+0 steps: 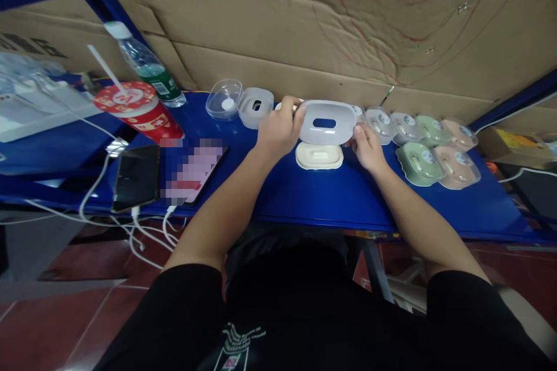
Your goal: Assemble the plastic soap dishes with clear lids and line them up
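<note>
My left hand point(278, 127) and my right hand point(368, 145) hold a grey oval tray with a slot in its middle point(327, 122), one hand at each end, fingers closed on its rim. It hangs just above a cream oval base point(319, 156) that lies on the blue table point(304, 197). To the left stand a clear plastic lid point(224, 99) and another grey slotted tray point(256, 106).
Several finished oval boxes in grey, green and pink point(429, 148) line the table's right side. At left are a red paper cup with a straw point(137, 110), a water bottle point(150, 66), two phones point(137, 177) on white charging cables, and cardboard behind.
</note>
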{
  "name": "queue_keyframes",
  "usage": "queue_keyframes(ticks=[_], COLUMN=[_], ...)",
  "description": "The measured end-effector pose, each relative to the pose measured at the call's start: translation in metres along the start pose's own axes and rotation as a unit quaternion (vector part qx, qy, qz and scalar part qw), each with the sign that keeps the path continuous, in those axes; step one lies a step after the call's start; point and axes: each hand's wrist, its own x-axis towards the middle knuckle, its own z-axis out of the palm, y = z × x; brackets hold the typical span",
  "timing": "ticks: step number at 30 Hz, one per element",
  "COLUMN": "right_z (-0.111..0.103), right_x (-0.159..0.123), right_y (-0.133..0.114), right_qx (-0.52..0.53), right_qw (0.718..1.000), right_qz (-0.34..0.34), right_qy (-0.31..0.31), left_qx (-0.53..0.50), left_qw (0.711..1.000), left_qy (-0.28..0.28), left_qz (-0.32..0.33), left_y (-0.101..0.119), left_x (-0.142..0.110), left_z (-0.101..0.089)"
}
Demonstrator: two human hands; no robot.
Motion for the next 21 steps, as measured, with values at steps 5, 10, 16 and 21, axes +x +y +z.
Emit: queue_keyframes(ticks=[5,10,16,21], right_z=[-0.004,-0.003,-0.003,-0.004], right_x=[-0.002,0.001,0.005,0.005], right_y=[-0.006,-0.002,0.006,0.002], right_qx=[-0.031,-0.106,-0.25,-0.268], right_qw=[0.998,0.987,0.947,0.936], right_qz=[0.009,0.027,0.043,0.055], right_qy=[-0.056,-0.121,-0.195,-0.221], left_qx=[0.081,0.149,0.188,0.151], left_qw=[0.99,0.973,0.955,0.968], left_qy=[-0.112,-0.175,-0.209,-0.197], left_qz=[-0.002,0.033,0.096,0.038], left_y=[0.003,-0.003,-0.007,-0.007], left_x=[0.001,-0.002,-0.009,0.0], left_z=[0.0,0.011,0.033,0.021])
